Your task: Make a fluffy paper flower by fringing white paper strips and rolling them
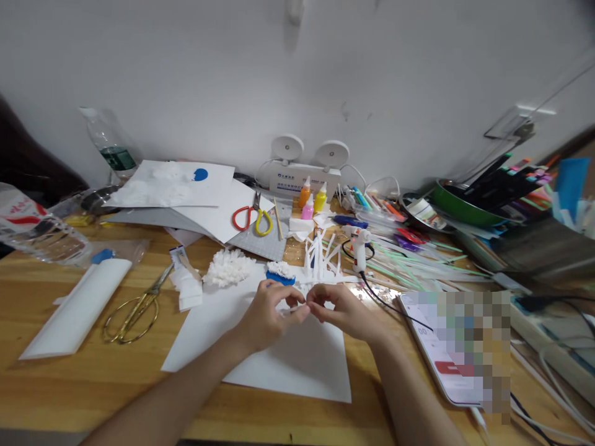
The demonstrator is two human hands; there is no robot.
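Over a white paper sheet (297, 368), my left hand (272, 316) and my right hand (341, 310) meet with fingertips pinched together. Between them is a small white paper piece, mostly hidden by the fingers. Just beyond the hands lies a blue piece with white ruffled bits on top (281, 272). Left of it sits a fluffy white paper cluster (229, 267). Several thin white paper strips (320, 255) stick out behind my right hand.
Gold-handled scissors (132, 313) and folded white paper (79, 310) lie left. Red-and-yellow-handled scissors (253, 217) rest on a grey mat. At right are a corded glue gun (359, 248) and a phone (441, 347). Small paint bottles (307, 207) stand behind.
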